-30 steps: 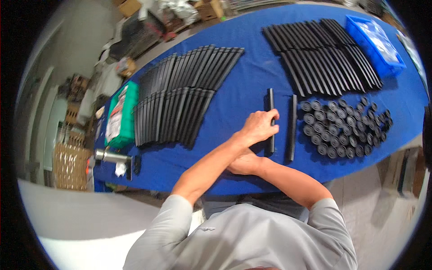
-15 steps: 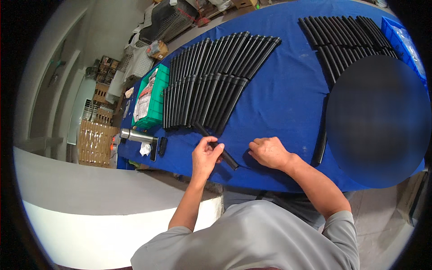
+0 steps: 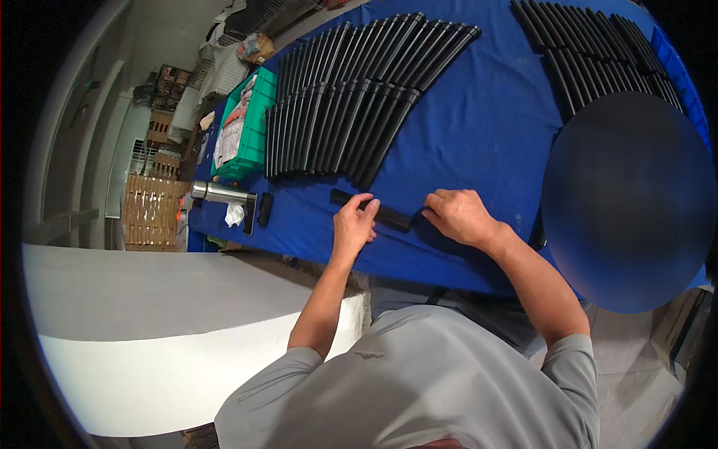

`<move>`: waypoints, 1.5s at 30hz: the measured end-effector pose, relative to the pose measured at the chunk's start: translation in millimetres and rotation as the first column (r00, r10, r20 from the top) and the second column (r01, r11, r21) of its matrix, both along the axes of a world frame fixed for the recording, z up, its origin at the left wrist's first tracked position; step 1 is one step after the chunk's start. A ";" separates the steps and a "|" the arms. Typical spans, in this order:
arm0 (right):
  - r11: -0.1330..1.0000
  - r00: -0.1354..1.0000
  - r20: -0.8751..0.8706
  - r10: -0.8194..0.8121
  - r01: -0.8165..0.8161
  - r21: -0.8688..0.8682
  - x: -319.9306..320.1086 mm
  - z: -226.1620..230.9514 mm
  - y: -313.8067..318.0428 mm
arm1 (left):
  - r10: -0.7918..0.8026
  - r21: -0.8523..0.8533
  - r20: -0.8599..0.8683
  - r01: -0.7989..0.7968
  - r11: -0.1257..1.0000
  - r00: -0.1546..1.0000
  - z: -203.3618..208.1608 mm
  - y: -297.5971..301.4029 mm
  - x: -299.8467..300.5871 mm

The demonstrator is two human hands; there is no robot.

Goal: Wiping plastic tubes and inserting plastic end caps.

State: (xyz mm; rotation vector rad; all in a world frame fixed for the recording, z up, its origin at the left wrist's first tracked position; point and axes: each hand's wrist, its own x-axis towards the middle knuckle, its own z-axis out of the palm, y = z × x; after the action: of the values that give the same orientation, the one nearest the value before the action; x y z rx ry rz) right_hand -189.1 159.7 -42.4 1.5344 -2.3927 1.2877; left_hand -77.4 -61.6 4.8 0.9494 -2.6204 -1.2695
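Note:
My left hand (image 3: 353, 230) is closed around a short black tube (image 3: 393, 218), with thumb and fingers gripping it near its middle. The tube lies almost level above the blue cloth, its right end slightly lower. Just past that end is my right hand (image 3: 465, 215), fingers curled into a pinch; whatever sits between the fingertips is too small or hidden to make out. Beyond my hands, black tubes with collared ends (image 3: 329, 101) are laid side by side in two fanned rows on the table (image 3: 479, 112).
More black tubes (image 3: 591, 71) lie in rows at the far right, beside a blue bin (image 3: 684, 82). A green crate (image 3: 258, 142) with papers stands at the left. Near it are a steel flask (image 3: 221, 192), white tissue (image 3: 235, 215) and a small black object (image 3: 264, 209). A blurred oval hides the right side.
The tube in my left hand has swung from a steep slant to nearly level. My right hand has come closer to its right end. The whole view has shifted somewhat.

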 end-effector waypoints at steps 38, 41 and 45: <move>0.967 0.947 0.320 0.032 0.052 -0.249 -1.1 -26.0 -21.7 | -0.966 -0.495 0.259 0.862 -0.111 0.024 25.6 276.2 -240.3; 0.964 0.989 0.145 -0.034 0.070 -0.256 -0.3 -22.2 -21.7 | -0.944 -0.487 0.329 0.861 -0.148 0.023 26.4 278.8 -245.6; 0.969 0.997 0.050 -0.064 0.074 -0.234 0.6 -21.9 -21.7 | -0.928 -0.502 0.370 0.847 -0.173 0.030 24.4 283.5 -248.2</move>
State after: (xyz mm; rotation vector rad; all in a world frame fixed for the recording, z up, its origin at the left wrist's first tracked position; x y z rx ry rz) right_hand -188.5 137.9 -64.3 1.3607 -2.1970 1.5381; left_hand -325.6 221.9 29.2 -1.4635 -3.0203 -0.1158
